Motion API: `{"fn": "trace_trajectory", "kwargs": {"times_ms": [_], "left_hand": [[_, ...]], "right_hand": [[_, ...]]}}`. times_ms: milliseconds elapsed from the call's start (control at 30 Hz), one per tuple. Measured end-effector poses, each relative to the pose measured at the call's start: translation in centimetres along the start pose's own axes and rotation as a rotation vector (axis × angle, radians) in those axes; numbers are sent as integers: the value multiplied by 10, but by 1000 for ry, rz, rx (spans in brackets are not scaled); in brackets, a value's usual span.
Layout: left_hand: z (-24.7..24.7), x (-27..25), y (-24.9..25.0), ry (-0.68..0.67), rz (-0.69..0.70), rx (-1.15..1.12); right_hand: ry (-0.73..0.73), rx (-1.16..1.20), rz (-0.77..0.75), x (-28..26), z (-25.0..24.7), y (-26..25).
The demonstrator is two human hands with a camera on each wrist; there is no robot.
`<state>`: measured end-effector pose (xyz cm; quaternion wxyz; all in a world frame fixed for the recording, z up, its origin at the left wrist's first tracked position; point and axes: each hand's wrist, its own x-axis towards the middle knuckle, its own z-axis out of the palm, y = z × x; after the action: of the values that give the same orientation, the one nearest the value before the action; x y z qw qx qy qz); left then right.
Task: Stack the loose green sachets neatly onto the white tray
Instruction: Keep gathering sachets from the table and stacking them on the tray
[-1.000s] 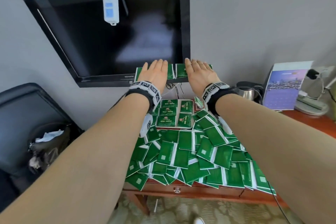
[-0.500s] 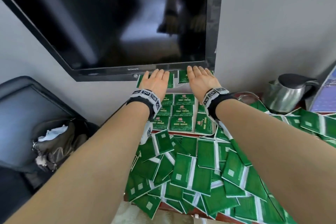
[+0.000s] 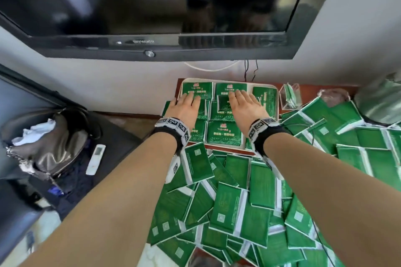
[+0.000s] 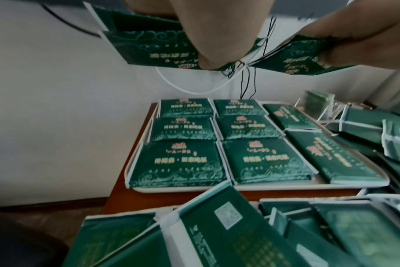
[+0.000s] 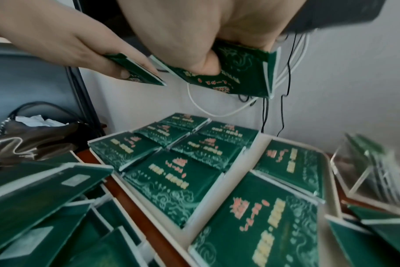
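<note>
Head view, left to right: my left hand (image 3: 184, 106) pinches one green sachet (image 4: 146, 45) between thumb and fingers, printed face down toward the white tray (image 3: 276, 102), held flat so it can drop square onto a stack. Beside it my right hand (image 3: 245, 106) grips a second sachet (image 5: 235, 75) the same way, thumb underneath. Both hover above the tray at the back of the tabletop (image 4: 286, 194), not yet touching the neat stacks (image 3: 223, 134) already laid in rows there. I judge the two-handed carry is meant to fill neighbouring piles at once. Right and nearer me, the loose sachets (image 3: 260, 180) lie heaped face-down and overlapping, waiting their turn.
</note>
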<state>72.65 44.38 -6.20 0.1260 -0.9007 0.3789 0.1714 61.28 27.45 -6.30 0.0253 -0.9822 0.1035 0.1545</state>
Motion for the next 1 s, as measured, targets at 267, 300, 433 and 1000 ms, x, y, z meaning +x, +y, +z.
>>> {"fn": "trace_trajectory", "kwargs": {"times_ms": [267,300,433,1000], "left_hand": [[53,46,-13,-80,68,-6],[58,51,-13,-75,76,-1],[67,68,-13,-64,97,-9],[96,94,-18,106,193,73]], "right_hand": [[-137,24,10,42,54,-6],[-133,29,7,45,58,-6],[-111,44,9,56,72,-5],[-14,140,-18,74,101,-8]]}}
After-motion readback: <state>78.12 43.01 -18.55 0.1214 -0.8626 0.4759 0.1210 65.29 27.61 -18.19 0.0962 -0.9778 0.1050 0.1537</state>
